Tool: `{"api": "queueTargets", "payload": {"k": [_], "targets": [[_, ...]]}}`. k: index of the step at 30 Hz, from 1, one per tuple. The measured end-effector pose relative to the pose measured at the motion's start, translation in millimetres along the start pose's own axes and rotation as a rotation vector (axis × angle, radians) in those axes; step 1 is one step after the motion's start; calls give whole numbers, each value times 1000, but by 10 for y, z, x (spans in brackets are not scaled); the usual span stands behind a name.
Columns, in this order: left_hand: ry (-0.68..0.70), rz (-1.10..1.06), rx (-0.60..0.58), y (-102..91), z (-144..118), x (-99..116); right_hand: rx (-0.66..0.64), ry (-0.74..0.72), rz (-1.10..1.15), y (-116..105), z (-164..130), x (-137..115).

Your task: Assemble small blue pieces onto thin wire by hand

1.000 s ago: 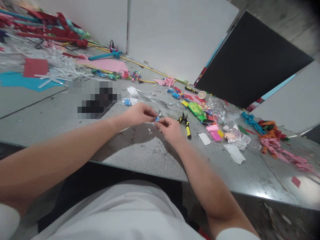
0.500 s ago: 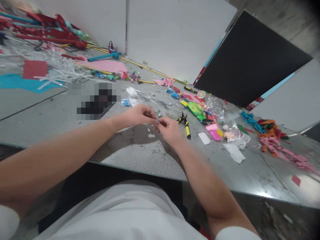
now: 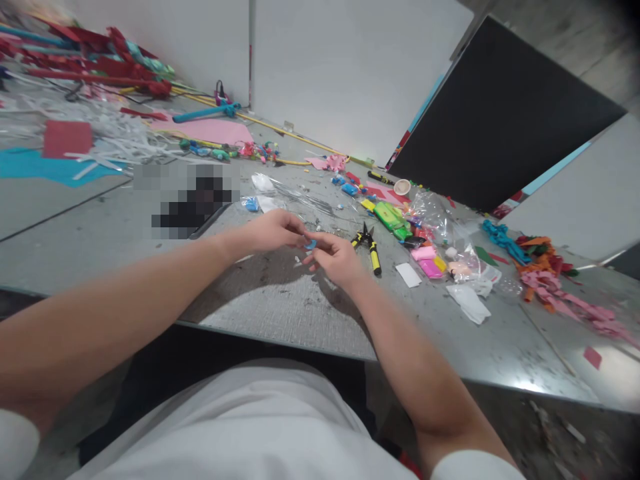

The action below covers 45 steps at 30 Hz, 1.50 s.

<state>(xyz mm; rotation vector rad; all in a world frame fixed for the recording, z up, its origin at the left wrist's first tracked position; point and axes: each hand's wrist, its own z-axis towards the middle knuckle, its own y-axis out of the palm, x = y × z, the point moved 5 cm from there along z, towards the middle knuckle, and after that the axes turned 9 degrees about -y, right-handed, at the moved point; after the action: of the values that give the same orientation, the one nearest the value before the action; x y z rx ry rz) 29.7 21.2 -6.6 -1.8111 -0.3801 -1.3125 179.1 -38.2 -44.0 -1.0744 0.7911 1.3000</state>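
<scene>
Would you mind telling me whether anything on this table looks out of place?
Nothing looks damaged. Paper scraps and plastic bags litter the table; both hands pinch a small blue piece.

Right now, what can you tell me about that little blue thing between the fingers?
The little blue piece is tiny, flat-looking and bright blue, maybe foam or clay; its exact shape is too small to tell. It is pinched between the fingertips of the left hand and the right hand, held just above the grey table. Yellow-handled pliers lie nearby on its right, not touching it.
</scene>
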Motion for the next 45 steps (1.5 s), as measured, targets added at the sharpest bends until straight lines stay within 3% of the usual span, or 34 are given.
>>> {"api": "queueTargets", "payload": {"k": [8,15,23,31,35,40,45], "targets": [[72,66,-104,28,21,5,-49,61,-35,27,-24,-26],[67,91,-130,65,-32,26,117,-132,-410,-141,8,-188],[31,197,9,15,72,-47,100,-76,-231,-92,6,-102],[-17,71,127,-5,-62,139,103,-191,-293,-84,-33,-141],[1,14,91,26,-107,196,131,-239,-360,-117,-20,-179],[-28,-34,-1,58,-72,123,182,-118,-392,-165,18,-142],[35,60,-56,61,-30,52,114,-55,-453,-114,16,-95]]}}
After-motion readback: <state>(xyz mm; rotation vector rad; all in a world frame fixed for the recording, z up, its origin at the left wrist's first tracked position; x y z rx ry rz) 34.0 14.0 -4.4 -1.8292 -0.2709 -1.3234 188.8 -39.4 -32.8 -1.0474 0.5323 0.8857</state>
